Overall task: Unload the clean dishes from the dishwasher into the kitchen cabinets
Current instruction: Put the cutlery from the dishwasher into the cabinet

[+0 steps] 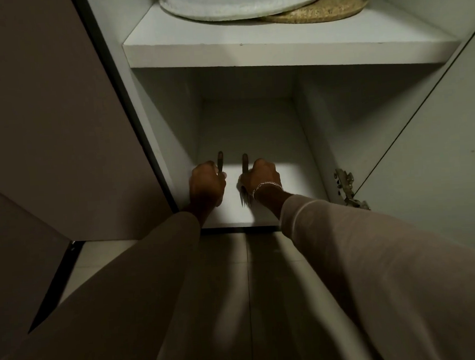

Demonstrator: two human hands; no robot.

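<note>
Dim cabinet [255,128], white inside, door [440,165] swung open on my right with its hinge [346,186] showing. Both my arms reach into the lower compartment.

Things held:
- My right hand [260,175] has its fingers curled round a fork [245,162]. It is dark metal and slim. The handle end sticks out past my knuckles and the tines show below my wrist, next to my bracelet [267,186].
- My left hand [207,184] is curled round a second piece of cutlery [220,158]. Only its dark handle tip and a small glint show, so I cannot tell what kind it is.

Orientation: both pieces run front to back, roughly parallel and side by side. Handle ends point toward the back wall and the fork tines point back toward me. Both are low over the front part of the compartment bottom. I cannot tell whether they touch it.

Clearance:
- My left hand is close to the left wall and the front edge.
- Bare compartment bottom stretches behind both hands and to the right of the fork.
- The shelf [278,53] overhead sits well above my hands. It carries a round white plate [240,2] overlapping a woven mat [331,7].
- Tiled floor [236,264] lies below the front lip.
</note>
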